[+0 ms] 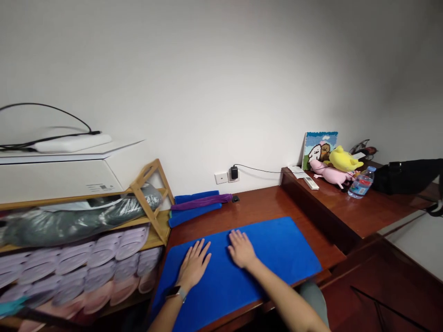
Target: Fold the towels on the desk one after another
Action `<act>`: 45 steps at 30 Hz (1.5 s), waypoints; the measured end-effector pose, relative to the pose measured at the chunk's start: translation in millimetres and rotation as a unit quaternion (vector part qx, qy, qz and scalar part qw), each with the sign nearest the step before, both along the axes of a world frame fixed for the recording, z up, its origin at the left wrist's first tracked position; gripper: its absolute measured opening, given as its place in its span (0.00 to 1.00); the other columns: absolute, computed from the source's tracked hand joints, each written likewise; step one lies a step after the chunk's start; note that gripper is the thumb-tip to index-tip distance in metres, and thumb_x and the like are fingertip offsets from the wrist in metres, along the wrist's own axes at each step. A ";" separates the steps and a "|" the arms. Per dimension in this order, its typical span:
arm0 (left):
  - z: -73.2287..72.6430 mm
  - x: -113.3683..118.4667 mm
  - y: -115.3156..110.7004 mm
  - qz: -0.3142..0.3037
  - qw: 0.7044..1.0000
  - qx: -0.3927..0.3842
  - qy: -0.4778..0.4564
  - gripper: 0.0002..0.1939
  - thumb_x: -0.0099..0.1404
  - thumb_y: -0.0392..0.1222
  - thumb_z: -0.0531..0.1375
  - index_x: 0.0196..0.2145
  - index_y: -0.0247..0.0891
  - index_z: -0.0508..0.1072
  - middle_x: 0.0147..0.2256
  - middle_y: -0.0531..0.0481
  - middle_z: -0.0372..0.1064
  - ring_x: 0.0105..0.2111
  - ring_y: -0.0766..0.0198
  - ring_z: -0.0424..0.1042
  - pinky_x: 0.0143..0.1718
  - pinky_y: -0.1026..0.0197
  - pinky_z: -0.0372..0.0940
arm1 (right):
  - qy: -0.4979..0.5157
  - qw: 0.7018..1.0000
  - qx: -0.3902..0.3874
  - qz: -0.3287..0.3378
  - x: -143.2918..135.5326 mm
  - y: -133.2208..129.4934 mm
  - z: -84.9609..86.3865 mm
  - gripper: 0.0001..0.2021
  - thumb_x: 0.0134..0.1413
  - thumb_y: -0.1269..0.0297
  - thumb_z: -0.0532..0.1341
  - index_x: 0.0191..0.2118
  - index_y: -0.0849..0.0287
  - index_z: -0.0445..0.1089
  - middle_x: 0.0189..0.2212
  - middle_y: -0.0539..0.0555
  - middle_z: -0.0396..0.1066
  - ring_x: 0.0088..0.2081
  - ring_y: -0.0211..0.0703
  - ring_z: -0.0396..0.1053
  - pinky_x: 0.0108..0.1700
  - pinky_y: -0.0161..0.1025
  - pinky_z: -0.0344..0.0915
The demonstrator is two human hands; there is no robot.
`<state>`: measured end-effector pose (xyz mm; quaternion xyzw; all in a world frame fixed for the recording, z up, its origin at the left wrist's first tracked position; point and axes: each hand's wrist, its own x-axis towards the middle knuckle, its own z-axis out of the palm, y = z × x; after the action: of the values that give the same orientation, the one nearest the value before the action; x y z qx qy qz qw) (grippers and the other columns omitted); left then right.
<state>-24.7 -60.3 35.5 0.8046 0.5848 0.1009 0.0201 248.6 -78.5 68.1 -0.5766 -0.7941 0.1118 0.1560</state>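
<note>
A blue cloth (277,249) is spread flat over the brown wooden desk (258,203), its near side reaching the desk's front edge. My left hand (194,265) lies on the left half of the cloth, palm down with fingers stretched out; a watch (176,291) is on that wrist. Nearer the cloth's middle, my right hand (241,249) rests palm down, fingers extended. Neither hand holds anything. Behind the cloth, against the wall, lie folded blue cloths (194,216) with a purple cloth (204,202) among them.
On the left stands a wooden rack (157,230) with purple and pink slippers (104,249) and a white box (62,177) on top. A raised desk section (363,216) at right carries a water bottle (362,183), plush toys (334,175), a remote (311,183) and a black bag (408,175).
</note>
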 end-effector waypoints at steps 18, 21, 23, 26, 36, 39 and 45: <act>-38.3 -84.6 24.8 0.126 0.992 0.015 0.019 0.41 0.70 0.65 0.45 0.73 0.42 0.60 0.76 0.39 0.51 0.75 0.44 0.50 0.73 0.37 0.48 | -0.095 0.951 -0.119 -0.269 227.4 43.5 -27.1 0.35 0.75 0.48 0.38 0.79 0.58 0.40 0.79 0.52 0.37 0.78 0.46 0.34 0.77 0.50 0.31; -37.4 -81.5 25.3 0.129 0.991 0.013 0.031 0.41 0.70 0.64 0.45 0.74 0.42 0.58 0.76 0.38 0.48 0.75 0.44 0.50 0.73 0.38 0.46 | -0.104 0.944 -0.118 -0.289 264.5 38.9 -31.6 0.35 0.76 0.48 0.37 0.79 0.57 0.38 0.79 0.51 0.36 0.78 0.44 0.33 0.77 0.48 0.32; -34.3 -84.7 28.2 0.133 0.990 -0.011 0.043 0.42 0.70 0.65 0.45 0.74 0.41 0.57 0.77 0.37 0.45 0.75 0.45 0.49 0.73 0.40 0.47 | -0.106 0.944 -0.125 -0.287 270.4 38.1 -28.3 0.34 0.76 0.49 0.36 0.79 0.58 0.38 0.79 0.51 0.36 0.78 0.43 0.33 0.77 0.49 0.32; -25.7 -87.8 33.7 0.135 0.988 -0.045 0.057 0.43 0.69 0.66 0.47 0.74 0.40 0.57 0.76 0.36 0.48 0.75 0.44 0.52 0.72 0.41 0.50 | -0.112 0.941 -0.138 -0.289 251.9 39.1 -14.8 0.34 0.76 0.52 0.39 0.79 0.61 0.41 0.79 0.54 0.36 0.78 0.47 0.34 0.77 0.52 0.33; -1.6 47.1 22.7 -0.022 0.999 0.015 0.022 0.31 0.76 0.53 0.46 0.70 0.43 0.65 0.73 0.42 0.57 0.73 0.51 0.56 0.74 0.42 0.50 | 0.008 0.999 0.016 0.028 -38.4 18.5 -20.0 0.31 0.77 0.51 0.41 0.77 0.59 0.50 0.77 0.56 0.47 0.78 0.47 0.41 0.77 0.53 0.37; -8.1 33.9 26.6 0.020 0.999 0.004 0.031 0.32 0.75 0.53 0.47 0.71 0.44 0.63 0.74 0.42 0.56 0.74 0.50 0.55 0.74 0.41 0.49 | 0.008 0.999 -0.025 0.020 -44.1 26.1 -23.9 0.32 0.77 0.49 0.41 0.78 0.59 0.49 0.77 0.57 0.47 0.78 0.48 0.41 0.77 0.55 0.38; -43.6 -87.6 34.1 0.083 0.993 0.008 0.082 0.31 0.71 0.56 0.48 0.65 0.46 0.73 0.73 0.44 0.58 0.74 0.45 0.53 0.73 0.40 0.49 | -0.055 0.984 -0.072 -0.155 130.7 33.8 -20.2 0.32 0.76 0.49 0.40 0.78 0.55 0.46 0.78 0.53 0.42 0.78 0.49 0.37 0.77 0.54 0.34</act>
<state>-112.2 -26.2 -8.1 0.7587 0.6487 0.0400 -0.0427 379.3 -44.7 47.8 -0.7078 -0.6924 0.1112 0.0852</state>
